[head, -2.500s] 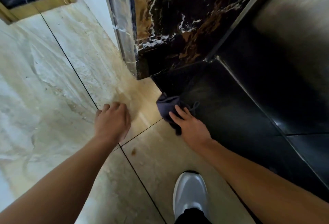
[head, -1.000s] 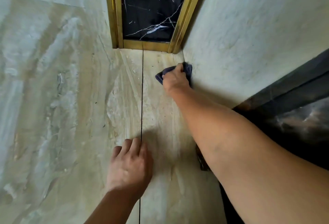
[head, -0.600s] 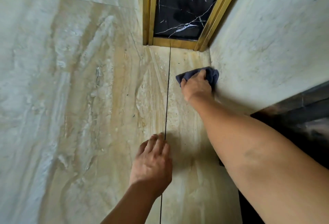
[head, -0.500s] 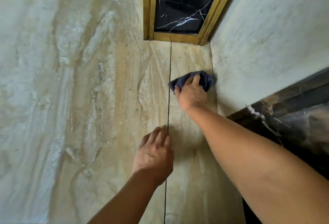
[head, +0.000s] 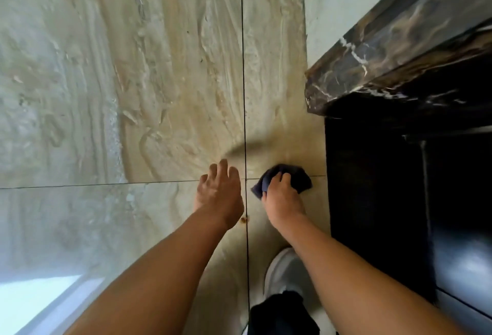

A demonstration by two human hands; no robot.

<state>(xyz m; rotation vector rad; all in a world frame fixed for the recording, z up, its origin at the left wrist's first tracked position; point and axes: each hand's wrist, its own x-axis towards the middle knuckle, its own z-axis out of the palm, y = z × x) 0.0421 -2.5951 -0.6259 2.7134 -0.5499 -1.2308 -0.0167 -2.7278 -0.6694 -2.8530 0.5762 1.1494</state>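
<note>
The dark blue cloth is held bunched on the beige floor tile — just right of the crossing grout lines, near the black marble plinth. The right hand is curled over it, fingers gripping the fabric. The left hand is laid on the tile alongside, fingers slightly spread — tips blurred. A white shoe is noted below.

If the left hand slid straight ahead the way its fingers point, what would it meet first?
Apparently nothing: the left hand faces only bare floor tile up to the picture's top edge.
</note>
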